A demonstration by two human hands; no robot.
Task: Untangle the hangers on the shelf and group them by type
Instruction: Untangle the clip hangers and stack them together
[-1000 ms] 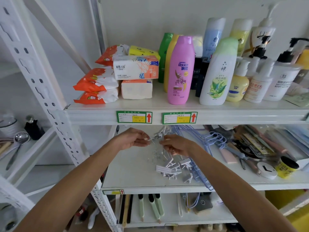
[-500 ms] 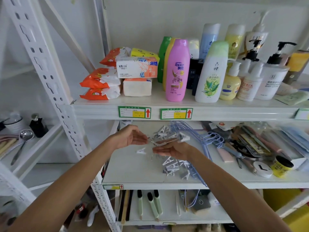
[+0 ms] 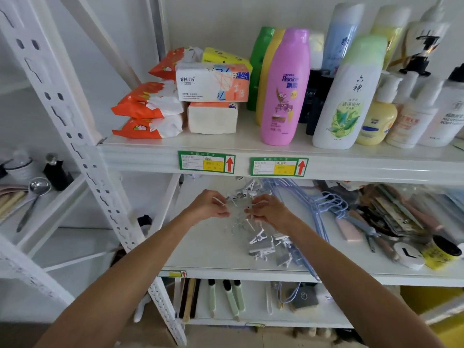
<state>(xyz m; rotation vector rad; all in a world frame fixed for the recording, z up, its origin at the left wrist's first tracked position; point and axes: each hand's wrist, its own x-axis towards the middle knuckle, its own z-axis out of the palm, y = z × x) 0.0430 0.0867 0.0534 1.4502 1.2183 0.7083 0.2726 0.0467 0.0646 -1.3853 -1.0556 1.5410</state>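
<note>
White plastic clip hangers (image 3: pixel 262 244) lie heaped near the front of the white middle shelf (image 3: pixel 206 252). Just behind, a raised tangle (image 3: pixel 238 209) of the same clips is now pinched from both sides: left hand (image 3: pixel 209 205) and right hand (image 3: pixel 272 213), whose palm lay upturned half a second ago, have curled fingers on its thin wires. Pale blue wire hangers (image 3: pixel 316 209) lie stacked to the right, reaching toward the shelf's back.

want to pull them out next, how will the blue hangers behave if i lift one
The blue hangers look like thin wire, so probably light and springy rather than floppy. Their hooks bunch together, so lifting one would likely drag others along. Some seem to run under the clips, which may snag or scatter.
</note>
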